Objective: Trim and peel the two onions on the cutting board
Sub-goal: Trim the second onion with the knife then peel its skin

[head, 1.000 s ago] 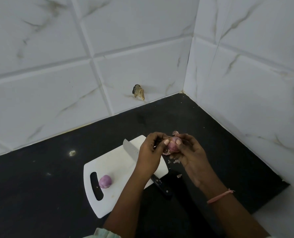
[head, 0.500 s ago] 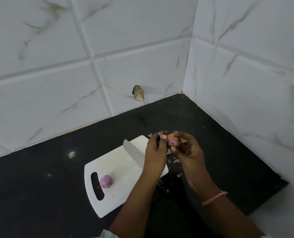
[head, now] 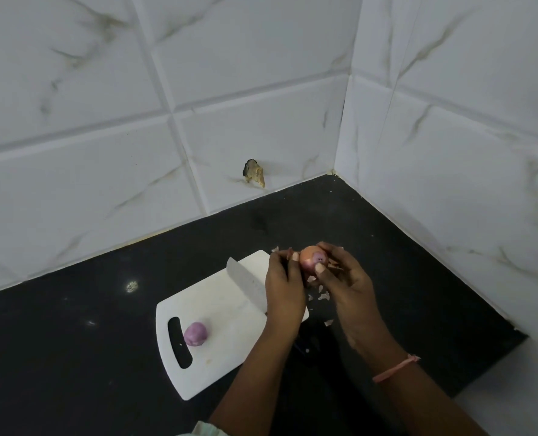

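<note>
A small onion with orange-pink skin is held above the right end of the white cutting board. My right hand grips it from the right, thumb on its near side. My left hand pinches at its left side, where a bit of skin sticks up between the fingers. A peeled purple onion lies on the board beside the handle slot. A knife lies across the board, its blade pointing away and its black handle off the near edge under my left wrist.
The board lies on a black countertop in a corner of white tiled walls. Scraps of onion skin lie on the counter under my hands. A chipped hole marks the back wall tile.
Both hands have lifted the onion slightly and turned it, so more orange skin and its trimmed purple end face me. The board, knife and peeled onion stay put.
</note>
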A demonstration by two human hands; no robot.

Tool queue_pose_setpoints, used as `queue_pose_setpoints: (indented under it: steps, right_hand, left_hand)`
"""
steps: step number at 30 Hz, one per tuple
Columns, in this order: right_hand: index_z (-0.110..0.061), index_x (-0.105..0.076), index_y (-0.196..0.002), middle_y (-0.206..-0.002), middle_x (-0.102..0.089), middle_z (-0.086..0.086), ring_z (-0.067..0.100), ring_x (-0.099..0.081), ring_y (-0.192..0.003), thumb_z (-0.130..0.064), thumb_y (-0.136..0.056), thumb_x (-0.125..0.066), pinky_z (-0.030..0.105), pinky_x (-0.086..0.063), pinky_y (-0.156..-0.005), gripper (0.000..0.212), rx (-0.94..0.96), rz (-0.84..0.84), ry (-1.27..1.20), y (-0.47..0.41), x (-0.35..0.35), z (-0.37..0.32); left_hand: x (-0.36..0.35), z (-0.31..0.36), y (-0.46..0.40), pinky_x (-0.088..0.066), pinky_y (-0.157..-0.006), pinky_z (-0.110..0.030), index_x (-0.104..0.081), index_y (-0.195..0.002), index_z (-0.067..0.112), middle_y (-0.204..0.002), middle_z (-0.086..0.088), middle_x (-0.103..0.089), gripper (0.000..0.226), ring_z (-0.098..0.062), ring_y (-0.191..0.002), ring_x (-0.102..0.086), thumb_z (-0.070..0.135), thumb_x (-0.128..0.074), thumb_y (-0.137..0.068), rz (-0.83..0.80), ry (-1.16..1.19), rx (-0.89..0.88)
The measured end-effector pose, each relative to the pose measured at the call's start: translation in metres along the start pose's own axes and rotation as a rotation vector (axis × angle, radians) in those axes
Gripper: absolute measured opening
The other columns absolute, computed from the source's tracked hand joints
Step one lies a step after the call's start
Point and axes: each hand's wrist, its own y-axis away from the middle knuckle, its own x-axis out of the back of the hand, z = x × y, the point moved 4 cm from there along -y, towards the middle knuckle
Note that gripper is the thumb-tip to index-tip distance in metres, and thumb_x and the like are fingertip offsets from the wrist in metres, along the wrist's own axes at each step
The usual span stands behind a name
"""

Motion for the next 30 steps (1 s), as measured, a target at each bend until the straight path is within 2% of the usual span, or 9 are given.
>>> queue_pose_setpoints:
  steps: [3,6,10,14,19,22,25,27,30]
  right_hand:
    - [-0.041,-0.066,-0.116,-0.136,-0.054,-0.007,0.015,-0.053,-0.123,-0.04,-0.071,-0.072,0.036,-0.053,-0.096,0.045,-0.068,0.041,-0.013,0.0,0.0,0.002]
    - [-0.037,-0.068,-0.117,-0.132,-0.059,-0.006,0.016,-0.056,-0.121,-0.034,-0.073,-0.072,0.039,-0.053,-0.096,0.044,-0.056,0.066,-0.025,-0.002,0.003,0.0]
    - [-0.028,-0.07,-0.115,-0.12,-0.068,-0.005,0.012,-0.063,-0.112,-0.025,-0.077,-0.07,0.031,-0.056,-0.09,0.038,0.017,0.103,-0.034,-0.005,0.01,-0.008]
    - [-0.026,-0.071,-0.11,-0.113,-0.071,-0.002,0.012,-0.066,-0.107,-0.023,-0.075,-0.071,0.028,-0.056,-0.085,0.034,0.057,0.096,-0.045,-0.004,0.01,-0.011]
    - [-0.02,-0.073,-0.102,-0.104,-0.073,0.002,0.014,-0.069,-0.101,-0.006,-0.084,-0.067,0.028,-0.057,-0.084,0.023,0.105,0.123,-0.025,-0.005,0.014,-0.014]
    - [-0.017,-0.073,-0.095,-0.097,-0.074,0.001,0.015,-0.07,-0.096,-0.003,-0.087,-0.066,0.03,-0.058,-0.082,0.018,0.145,0.158,0.054,-0.009,0.017,-0.018]
    - [-0.021,-0.073,-0.091,-0.093,-0.074,-0.001,0.014,-0.07,-0.093,-0.002,-0.086,-0.066,0.027,-0.058,-0.078,0.02,0.186,0.179,0.118,-0.011,0.017,-0.019]
    - [-0.021,-0.073,-0.09,-0.092,-0.074,-0.002,0.014,-0.07,-0.092,0.0,-0.086,-0.067,0.025,-0.057,-0.078,0.022,0.2,0.191,0.108,-0.012,0.015,-0.019]
    - [-0.016,-0.074,-0.091,-0.092,-0.075,0.001,0.016,-0.071,-0.092,0.003,-0.085,-0.067,0.022,-0.056,-0.074,0.021,0.206,0.196,0.059,-0.01,0.012,-0.021]
  left_hand:
    - [-0.004,0.004,0.006,-0.053,-0.079,-0.018,-0.052,-0.103,0.032,-0.102,0.013,-0.062,0.012,-0.006,-0.094,-0.064,0.023,-0.046,-0.106,0.014,0.029,-0.074]
    - [-0.006,0.007,0.009,-0.054,-0.089,-0.019,-0.059,-0.115,0.032,-0.114,0.019,-0.063,0.023,0.0,-0.107,-0.061,0.016,-0.045,-0.106,-0.032,0.036,-0.139]
    - [-0.005,0.014,0.011,-0.052,-0.087,-0.015,-0.064,-0.112,0.036,-0.107,0.028,-0.067,0.028,0.004,-0.105,-0.063,0.013,-0.049,-0.105,-0.124,0.055,-0.138]
    - [-0.003,0.012,0.01,-0.058,-0.089,-0.027,-0.063,-0.116,0.031,-0.11,0.019,-0.067,0.022,0.0,-0.104,-0.065,0.028,-0.065,-0.094,-0.166,0.09,-0.095]
    - [0.003,0.013,0.005,-0.057,-0.081,-0.021,-0.065,-0.113,0.02,-0.109,0.009,-0.069,0.024,0.0,-0.098,-0.067,0.019,-0.071,-0.09,-0.198,0.127,-0.033]
    - [0.006,0.006,0.004,-0.058,-0.085,-0.027,-0.065,-0.113,0.016,-0.11,0.0,-0.072,0.028,-0.011,-0.103,-0.07,0.023,-0.074,-0.087,-0.234,0.185,0.03]
    - [0.004,0.008,0.006,-0.059,-0.085,-0.03,-0.064,-0.119,0.008,-0.118,-0.012,-0.071,0.036,-0.025,-0.106,-0.071,0.027,-0.069,-0.088,-0.303,0.382,0.172]
    - [0.001,0.011,0.008,-0.059,-0.077,-0.027,-0.064,-0.12,0.005,-0.115,-0.016,-0.07,0.026,-0.025,-0.096,-0.072,0.018,-0.056,-0.099,-0.329,0.531,0.294]
    - [0.0,0.012,0.009,-0.059,-0.067,-0.029,-0.063,-0.122,0.004,-0.105,-0.018,-0.071,0.03,-0.022,-0.08,-0.071,0.017,-0.045,-0.103,-0.343,0.691,0.447]
